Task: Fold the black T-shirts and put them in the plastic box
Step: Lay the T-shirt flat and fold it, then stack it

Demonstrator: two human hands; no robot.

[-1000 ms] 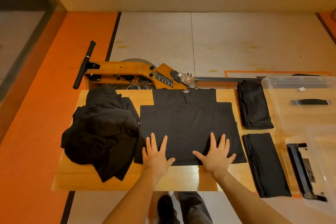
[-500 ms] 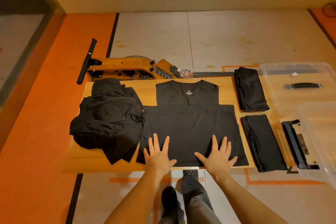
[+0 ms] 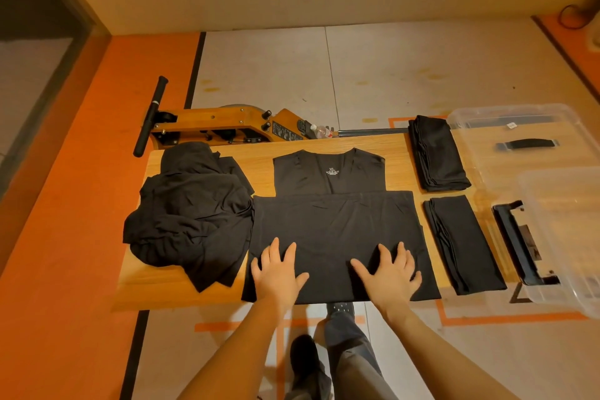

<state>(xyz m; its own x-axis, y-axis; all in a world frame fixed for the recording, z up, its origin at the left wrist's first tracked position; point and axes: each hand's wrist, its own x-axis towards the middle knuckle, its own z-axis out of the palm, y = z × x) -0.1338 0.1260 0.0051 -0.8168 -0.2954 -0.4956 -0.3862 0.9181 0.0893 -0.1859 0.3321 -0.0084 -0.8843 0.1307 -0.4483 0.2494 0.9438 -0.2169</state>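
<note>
A black T-shirt [image 3: 334,221] lies flat in the middle of the wooden table [image 3: 246,156], its collar with an XL label at the far side and its lower half folded up. My left hand [image 3: 279,269] and my right hand [image 3: 389,273] press flat on its near edge, fingers spread. A heap of unfolded black T-shirts [image 3: 191,214] sits to the left. Two folded black T-shirts lie to the right, one far [image 3: 438,153] and one near [image 3: 464,243]. The clear plastic box [image 3: 532,127] stands at the table's right end.
A clear lid with a black latch [image 3: 526,243] lies in front of the box. Behind the table stands a wooden rowing machine [image 3: 220,127] with a black handle and a small bottle. My legs and shoes show below the table's near edge.
The view has pulled back and tilted, showing more floor and the shirt's collar. Both hands stay flat on the shirt's near edge, their fingers a little more curved.
</note>
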